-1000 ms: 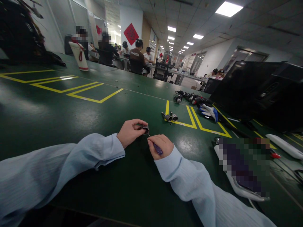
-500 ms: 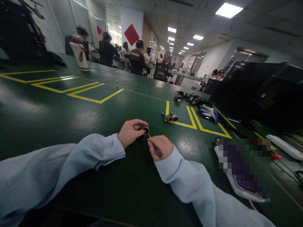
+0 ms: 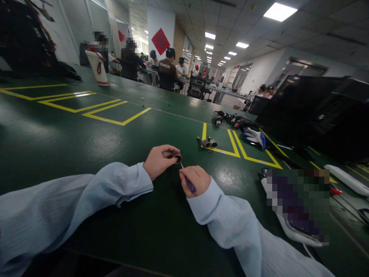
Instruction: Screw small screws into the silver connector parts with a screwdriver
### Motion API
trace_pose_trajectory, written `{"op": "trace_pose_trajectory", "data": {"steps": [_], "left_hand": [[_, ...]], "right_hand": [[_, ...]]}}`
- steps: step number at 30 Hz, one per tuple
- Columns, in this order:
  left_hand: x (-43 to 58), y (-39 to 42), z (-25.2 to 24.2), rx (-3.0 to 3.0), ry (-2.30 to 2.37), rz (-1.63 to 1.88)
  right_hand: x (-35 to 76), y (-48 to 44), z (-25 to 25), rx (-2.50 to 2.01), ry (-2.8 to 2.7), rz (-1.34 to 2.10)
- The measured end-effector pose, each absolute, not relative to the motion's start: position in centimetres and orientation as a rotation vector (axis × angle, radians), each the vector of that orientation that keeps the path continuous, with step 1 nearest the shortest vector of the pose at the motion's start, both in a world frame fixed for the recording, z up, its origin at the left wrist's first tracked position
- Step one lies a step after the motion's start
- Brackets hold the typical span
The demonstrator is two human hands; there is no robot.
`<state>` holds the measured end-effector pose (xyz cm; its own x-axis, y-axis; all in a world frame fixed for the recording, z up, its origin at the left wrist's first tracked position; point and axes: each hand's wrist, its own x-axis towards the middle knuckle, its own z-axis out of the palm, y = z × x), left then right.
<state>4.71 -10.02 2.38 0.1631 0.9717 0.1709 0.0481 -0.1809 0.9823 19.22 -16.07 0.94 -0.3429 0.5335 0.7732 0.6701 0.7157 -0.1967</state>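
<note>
Between the thumb and fingers of my left hand (image 3: 160, 161) is a small grey metal cup-shaped part (image 3: 178, 157), its round opening turned toward my right hand. My right hand (image 3: 196, 180) is closed around the purple handle of a screwdriver (image 3: 190, 185). The thin shaft points up and left at the rim of the metal part; whether its tip touches inside, I cannot tell. Beyond my hands, two similar metal parts with stems (image 3: 208, 143) lie side by side on the green table (image 3: 121, 238), on a yellow tape line.
Farther back lie black cylindrical devices with cables (image 3: 227, 118) and a white-and-blue glove (image 3: 255, 137). A white-edged device (image 3: 284, 223), partly pixelated, lies at the right. A paper cup (image 3: 98, 68) stands at the back left. Black monitors (image 3: 311, 111) stand at the right. Several people sit at far desks.
Almost nothing has moved. The screwdriver handle in my right hand has shifted very slightly; my left hand keeps its hold on the metal part.
</note>
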Motion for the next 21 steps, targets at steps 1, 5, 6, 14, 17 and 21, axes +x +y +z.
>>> {"op": "trace_pose_trajectory", "data": {"steps": [1, 5, 6, 14, 17, 21], "left_hand": [[4.72, -10.00, 2.33, 1.465, 1.059, 1.189], [4.73, -10.00, 2.33, 1.486, 1.123, 1.174], [4.74, -10.02, 2.39, 1.488, 1.133, 1.172], [4.76, -10.10, 2.68, 1.463, 1.137, 1.185], [4.70, -10.09, 2.66, 1.453, 1.123, 1.178], [4.71, -10.20, 2.85, 1.406, 1.097, 1.180]], "right_hand": [[19.19, -16.08, 0.90, -0.924, -2.040, -0.202], [19.10, -16.05, 0.77, -0.906, -2.088, -0.258], [19.09, -16.03, 0.77, -0.895, -2.090, -0.263], [19.12, -16.01, 0.78, -0.913, -2.065, -0.233], [19.15, -16.00, 0.71, -0.901, -2.073, -0.248], [19.43, -15.82, 0.68, -0.881, -2.059, -0.202]]}}
